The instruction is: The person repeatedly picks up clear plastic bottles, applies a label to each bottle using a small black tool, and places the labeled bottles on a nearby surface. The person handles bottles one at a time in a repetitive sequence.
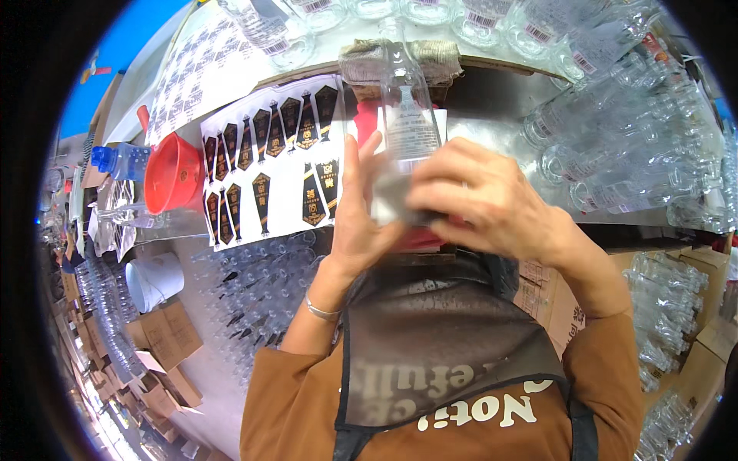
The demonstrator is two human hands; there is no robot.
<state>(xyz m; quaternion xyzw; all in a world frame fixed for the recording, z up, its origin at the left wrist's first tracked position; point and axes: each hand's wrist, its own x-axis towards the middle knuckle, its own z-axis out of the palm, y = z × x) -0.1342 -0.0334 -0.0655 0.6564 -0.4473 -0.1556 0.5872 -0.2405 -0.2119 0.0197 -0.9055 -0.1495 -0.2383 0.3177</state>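
The clear bottle (410, 132) lies in front of the seated worker, neck pointing away, laid across a folded cloth (361, 65) that I'd guess is there to cushion it and stop it rolling. Red material (366, 117) shows beneath its body. At its base the left hand (357, 207) is spread, thumb apart from the fingers, cupped as if to steady that end; whether it touches the glass I can't tell. The right hand (480, 196) comes in from the base's other side, fingers curled; it's too blurred to say what they pinch. Between the hands a greyish smear (392, 198) hides the base. Left of the bottle, a sheet of black labels (265, 194) lies near the left hand, probably for easy reach, with a red bowl (175, 175) beyond. Right of it, more bottles (615, 146) lie massed, the farthest ones hard to separate.
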